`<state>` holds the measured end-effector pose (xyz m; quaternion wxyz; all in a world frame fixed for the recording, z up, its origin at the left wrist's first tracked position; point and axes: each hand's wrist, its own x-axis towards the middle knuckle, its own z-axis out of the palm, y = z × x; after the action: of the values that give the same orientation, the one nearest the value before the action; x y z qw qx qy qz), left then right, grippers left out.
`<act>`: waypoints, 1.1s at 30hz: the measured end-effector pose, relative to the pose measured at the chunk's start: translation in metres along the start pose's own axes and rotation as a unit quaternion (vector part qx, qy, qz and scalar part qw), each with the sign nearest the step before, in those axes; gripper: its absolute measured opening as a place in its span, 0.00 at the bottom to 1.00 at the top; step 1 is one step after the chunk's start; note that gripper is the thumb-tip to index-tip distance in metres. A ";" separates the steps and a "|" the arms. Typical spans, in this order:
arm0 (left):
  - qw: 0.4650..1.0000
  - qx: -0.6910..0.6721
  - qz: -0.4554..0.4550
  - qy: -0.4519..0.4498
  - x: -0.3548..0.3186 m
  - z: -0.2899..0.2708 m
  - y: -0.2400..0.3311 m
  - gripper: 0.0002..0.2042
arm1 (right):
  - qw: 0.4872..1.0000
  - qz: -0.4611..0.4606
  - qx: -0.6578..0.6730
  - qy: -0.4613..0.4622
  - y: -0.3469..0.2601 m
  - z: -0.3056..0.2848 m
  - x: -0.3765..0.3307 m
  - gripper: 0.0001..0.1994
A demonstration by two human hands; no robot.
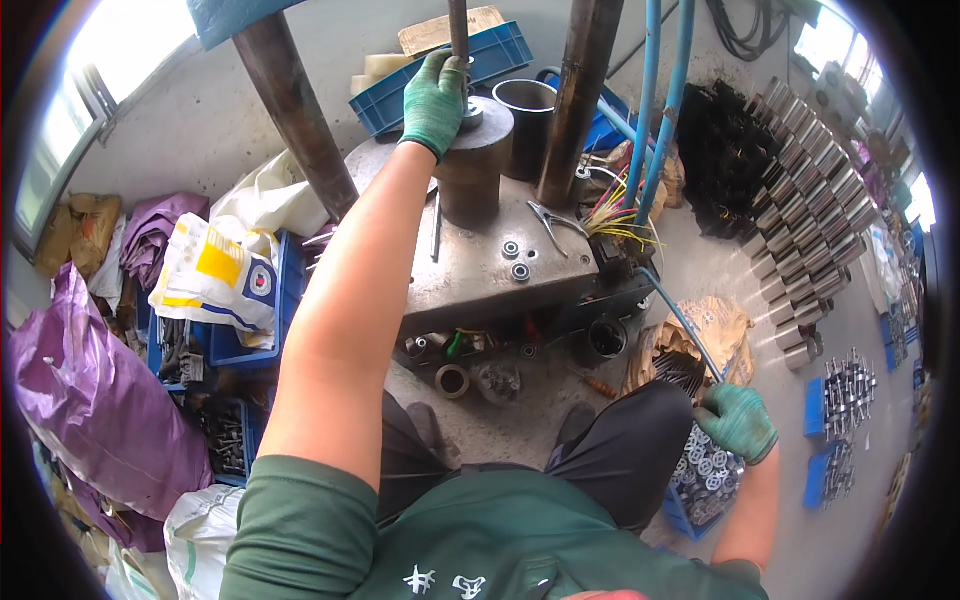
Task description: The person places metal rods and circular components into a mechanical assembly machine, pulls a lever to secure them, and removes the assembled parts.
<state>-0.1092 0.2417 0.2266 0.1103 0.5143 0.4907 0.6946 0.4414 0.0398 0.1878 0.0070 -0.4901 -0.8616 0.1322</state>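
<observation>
Counter, scuffed grey steel, carries your thick grey metal cylinder; grey floor alongside. Your green-gloved left hand curls against dark upright metal rod above it, grip can't tell; green-gloved right hand grips long blue lever. White sack: yellow-blue print. Your dark-green shirt: white characters.

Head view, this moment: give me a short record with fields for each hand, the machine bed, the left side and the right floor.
Left hand: green-gloved, against the upright rod above a thick metal cylinder
Right hand: green-gloved, at the blue lever's lower end; exact grip unclear
Machine bed: pliers, two small rings
Left side: purple sack, blue bins
Right floor: stacked metal tubes
</observation>
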 end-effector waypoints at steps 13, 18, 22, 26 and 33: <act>1.000 -0.014 -0.006 -0.014 0.001 -0.001 -0.011 0.12 | 0.995 0.003 0.065 0.070 0.002 -0.032 0.019 0.10; 1.000 -0.005 -0.012 -0.015 0.006 -0.001 -0.018 0.14 | 0.999 -0.007 0.035 0.040 0.002 -0.020 0.007 0.09; 0.999 -0.015 -0.031 -0.022 0.012 -0.003 -0.027 0.15 | 0.999 -0.005 0.024 0.029 0.002 -0.011 0.002 0.09; 0.998 -0.011 -0.052 -0.037 0.011 -0.001 -0.026 0.15 | 1.000 -0.010 0.020 0.020 0.003 -0.014 0.004 0.10; 0.996 -0.043 -0.073 -0.038 0.013 -0.006 -0.032 0.14 | 0.995 -0.009 0.068 0.066 0.003 -0.032 0.014 0.13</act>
<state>-0.1316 0.2627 0.2094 0.2011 0.4985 0.4922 0.6847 0.4410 0.0601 0.2163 0.0986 -0.4888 -0.8523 0.1579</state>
